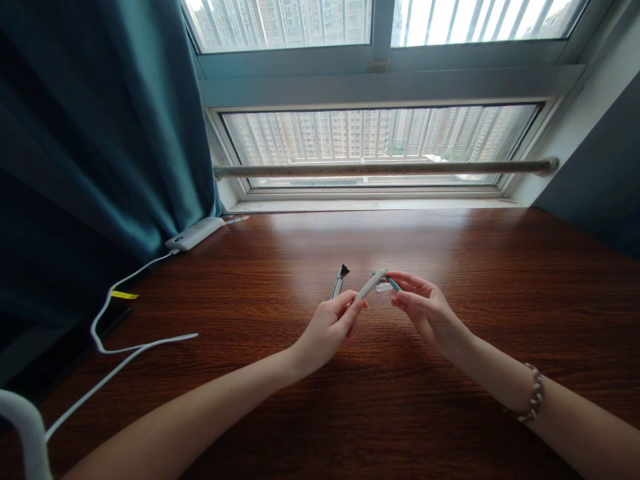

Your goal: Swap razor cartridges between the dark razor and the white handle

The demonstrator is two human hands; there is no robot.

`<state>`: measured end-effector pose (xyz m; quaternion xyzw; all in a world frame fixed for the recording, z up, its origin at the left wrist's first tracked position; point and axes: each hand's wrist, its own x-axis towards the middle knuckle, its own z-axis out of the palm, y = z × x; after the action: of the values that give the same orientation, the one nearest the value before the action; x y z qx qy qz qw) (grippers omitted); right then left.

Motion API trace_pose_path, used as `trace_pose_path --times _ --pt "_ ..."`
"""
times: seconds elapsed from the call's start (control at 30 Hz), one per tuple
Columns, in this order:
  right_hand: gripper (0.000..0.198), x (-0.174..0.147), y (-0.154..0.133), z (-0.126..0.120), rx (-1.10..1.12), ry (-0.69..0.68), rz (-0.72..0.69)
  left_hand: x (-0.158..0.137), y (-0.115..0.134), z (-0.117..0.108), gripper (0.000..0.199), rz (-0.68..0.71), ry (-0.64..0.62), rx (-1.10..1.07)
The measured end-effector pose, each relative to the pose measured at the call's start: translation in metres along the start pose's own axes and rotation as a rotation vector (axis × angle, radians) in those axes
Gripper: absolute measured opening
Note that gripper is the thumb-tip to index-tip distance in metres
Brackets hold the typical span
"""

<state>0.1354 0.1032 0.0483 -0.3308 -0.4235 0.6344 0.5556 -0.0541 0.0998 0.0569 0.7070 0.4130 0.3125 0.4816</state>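
White cable (pixel 125 350) at near left, left hand (pixel 327 330) gripping white pen barrel (pixel 369 285), right hand (pixel 425 308) pinching teal piece (pixel 393 283), dark pen (pixel 339 281) beyond.

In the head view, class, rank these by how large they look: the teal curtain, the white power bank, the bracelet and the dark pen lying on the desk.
1. teal curtain
2. white power bank
3. bracelet and dark pen: they look alike, and the bracelet sits nearer the camera, so no ranking between them.

Wood desk (pixel 500 267) w/ daylit window (pixel 380 143), teal curtain (pixel 100 120)
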Motion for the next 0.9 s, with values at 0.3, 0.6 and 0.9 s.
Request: trace_pose_path --times 0.3,0.6,0.9 --pt "0.036 0.0005 -0.0058 0.0009 -0.054 0.032 -0.04 -0.0033 0.0024 0.0012 0.032 -0.007 -0.06 -0.055" --pt "0.031 0.0032 -0.0066 -0.0012 -0.032 -0.016 -0.06 -0.0029 0.001 0.0008 0.031 -0.001 -0.037 -0.054" --pt "0.032 0.0017 -0.0044 -0.001 -0.061 -0.085 -0.063 -0.003 0.0027 0.0008 0.032 0.016 -0.031 -0.01"
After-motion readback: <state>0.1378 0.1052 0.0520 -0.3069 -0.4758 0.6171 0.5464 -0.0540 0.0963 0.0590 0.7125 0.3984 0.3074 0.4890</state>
